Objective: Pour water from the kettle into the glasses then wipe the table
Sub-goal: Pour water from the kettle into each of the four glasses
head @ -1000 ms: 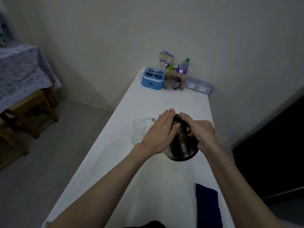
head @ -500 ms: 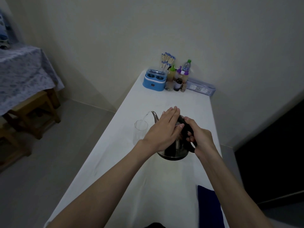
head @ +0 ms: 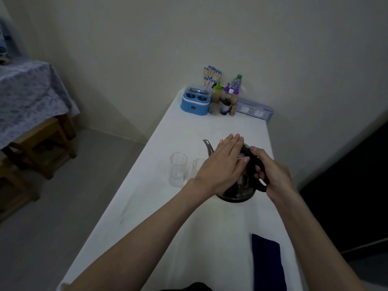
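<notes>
A glass kettle [head: 237,193] with a curved metal spout and black handle sits near upright at mid-table. My right hand [head: 273,175] is shut on the handle. My left hand [head: 222,164] lies flat on the kettle's lid, fingers straight. A clear glass [head: 178,169] stands left of the kettle. A second glass [head: 197,166] stands beside it, partly hidden behind my left hand. A dark blue cloth [head: 267,263] lies folded near the table's right front edge.
The long white table [head: 151,217] runs away from me to the wall. At its far end stand a blue appliance [head: 196,101], several bottles [head: 225,97], sticks in a holder and a clear box [head: 255,108]. A cloth-covered wooden table [head: 31,114] stands left.
The kettle has tipped back from pouring toward upright and come down. The second glass now shows beside the first.
</notes>
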Available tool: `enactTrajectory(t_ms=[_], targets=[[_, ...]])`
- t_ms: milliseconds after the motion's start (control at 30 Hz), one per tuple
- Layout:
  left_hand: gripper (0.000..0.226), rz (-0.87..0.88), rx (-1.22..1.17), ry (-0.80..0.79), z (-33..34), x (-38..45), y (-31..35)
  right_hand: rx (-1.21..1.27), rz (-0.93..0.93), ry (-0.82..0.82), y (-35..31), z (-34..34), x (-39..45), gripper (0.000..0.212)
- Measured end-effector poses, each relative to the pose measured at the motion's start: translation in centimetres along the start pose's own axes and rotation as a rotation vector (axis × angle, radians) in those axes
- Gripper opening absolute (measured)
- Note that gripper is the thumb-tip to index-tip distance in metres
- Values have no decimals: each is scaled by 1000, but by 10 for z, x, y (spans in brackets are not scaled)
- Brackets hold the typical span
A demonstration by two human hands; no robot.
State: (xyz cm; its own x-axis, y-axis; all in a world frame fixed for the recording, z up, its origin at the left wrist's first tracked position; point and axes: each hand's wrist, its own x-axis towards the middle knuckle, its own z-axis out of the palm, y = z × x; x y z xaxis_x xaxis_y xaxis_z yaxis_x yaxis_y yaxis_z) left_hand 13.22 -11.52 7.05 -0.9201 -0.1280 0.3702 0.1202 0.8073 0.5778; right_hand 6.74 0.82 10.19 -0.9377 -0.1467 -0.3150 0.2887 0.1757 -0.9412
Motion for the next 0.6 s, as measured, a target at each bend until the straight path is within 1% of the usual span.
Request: enactTrajectory(t_ms=[67, 167, 267, 600], targets=[[56, -12, -47, -10, 5, -1, 3, -49, -5, -4, -1, -7, 1, 36], [56, -31, -102, -20, 12, -2, 7, -97, -37, 18, 0, -15, 3, 35], [56, -47, -128, -29, 19, -4, 9, -147, -57, 45, 0, -21, 5, 36], [57, -95, -186, -93, 27, -11, 6, -269, -123, 58, 3, -27, 10, 45]])
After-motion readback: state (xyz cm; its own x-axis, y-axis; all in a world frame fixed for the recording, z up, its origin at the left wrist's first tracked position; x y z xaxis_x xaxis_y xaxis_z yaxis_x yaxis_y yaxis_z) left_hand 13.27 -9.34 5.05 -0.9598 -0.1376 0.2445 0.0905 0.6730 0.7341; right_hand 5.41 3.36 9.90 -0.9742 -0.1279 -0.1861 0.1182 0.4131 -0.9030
